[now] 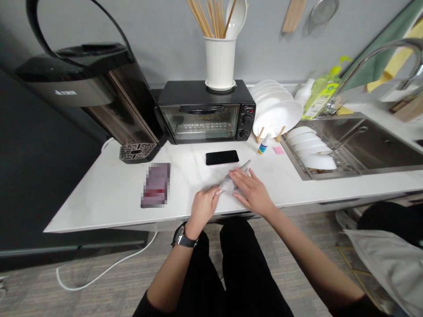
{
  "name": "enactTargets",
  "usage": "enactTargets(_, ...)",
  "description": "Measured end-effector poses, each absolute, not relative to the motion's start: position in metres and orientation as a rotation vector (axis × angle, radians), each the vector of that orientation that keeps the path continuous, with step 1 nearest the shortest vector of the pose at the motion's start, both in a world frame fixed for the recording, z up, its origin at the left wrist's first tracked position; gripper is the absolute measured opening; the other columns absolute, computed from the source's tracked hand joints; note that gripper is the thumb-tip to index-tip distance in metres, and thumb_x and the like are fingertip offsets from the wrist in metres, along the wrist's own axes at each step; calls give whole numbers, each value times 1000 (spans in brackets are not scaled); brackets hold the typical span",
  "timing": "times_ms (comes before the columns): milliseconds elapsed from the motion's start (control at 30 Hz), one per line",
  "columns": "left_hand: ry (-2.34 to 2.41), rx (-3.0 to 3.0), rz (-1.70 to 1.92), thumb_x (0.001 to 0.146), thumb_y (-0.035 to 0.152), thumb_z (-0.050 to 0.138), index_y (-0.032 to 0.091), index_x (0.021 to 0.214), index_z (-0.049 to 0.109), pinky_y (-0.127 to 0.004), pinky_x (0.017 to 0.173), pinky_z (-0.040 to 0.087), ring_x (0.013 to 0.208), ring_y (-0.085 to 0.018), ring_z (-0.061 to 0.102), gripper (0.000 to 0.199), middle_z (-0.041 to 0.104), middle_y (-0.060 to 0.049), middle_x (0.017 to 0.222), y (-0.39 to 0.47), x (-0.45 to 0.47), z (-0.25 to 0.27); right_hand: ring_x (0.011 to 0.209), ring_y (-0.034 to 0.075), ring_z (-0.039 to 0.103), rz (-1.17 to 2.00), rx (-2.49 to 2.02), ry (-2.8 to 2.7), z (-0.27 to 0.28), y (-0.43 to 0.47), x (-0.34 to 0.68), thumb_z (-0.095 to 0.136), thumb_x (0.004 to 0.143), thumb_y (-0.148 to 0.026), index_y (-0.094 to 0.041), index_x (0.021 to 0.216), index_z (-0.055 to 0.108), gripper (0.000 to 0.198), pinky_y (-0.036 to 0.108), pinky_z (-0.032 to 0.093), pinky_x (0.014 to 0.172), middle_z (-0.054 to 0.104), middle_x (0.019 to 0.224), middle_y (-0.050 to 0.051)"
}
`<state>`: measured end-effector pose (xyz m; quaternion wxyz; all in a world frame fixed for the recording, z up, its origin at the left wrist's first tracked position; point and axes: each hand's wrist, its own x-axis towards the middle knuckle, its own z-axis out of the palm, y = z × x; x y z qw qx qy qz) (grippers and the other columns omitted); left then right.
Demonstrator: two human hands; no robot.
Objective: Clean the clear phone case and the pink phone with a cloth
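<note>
A thin light grey cloth (228,182), folded and narrow, lies near the counter's front edge under my two hands. My left hand (204,203), with a dark watch on the wrist, is closed in a pinch on the cloth's near left end. Across its upper right part rests my right hand (253,190), fingers stretched out and flat, thumb held apart. One tip of the cloth sticks out past the right fingers. Just beyond the hands is a black-screened phone (222,157). A small spray bottle (263,144) with a blue and yellow label stands farther right.
A blurred-out flat rectangular object (156,185) lies at left on the white counter (109,193). Behind stand a drink dispenser (109,97), a toaster oven (205,121) bearing a utensil cup (220,61), and racked plates (277,112). A pink note (278,150) lies near the sink (380,145).
</note>
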<state>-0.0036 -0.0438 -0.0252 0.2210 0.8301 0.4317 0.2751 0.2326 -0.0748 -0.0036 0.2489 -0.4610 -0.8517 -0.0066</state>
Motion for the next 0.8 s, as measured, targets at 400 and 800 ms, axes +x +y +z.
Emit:
enactTargets(400,1213,2261,723,83,9,58,18,69,69,-28,59,53,57,-20,69,20,73,-5,65,-41,-8,-35,162,28,28,110,-1090,-2388,-10,-101,173,47,106,-55,-17,171,9,84,58,23,132,40,169,12)
enactTargets(800,1125,2308,778,107,24,42,28,135,70,-37,103,57,117,-23,75,39,74,-4,136,-45,-1,-23,162,31,28,11,-1354,-2101,-7,-71,232,49,107,-44,-21,170,21,72,62,29,129,44,167,13)
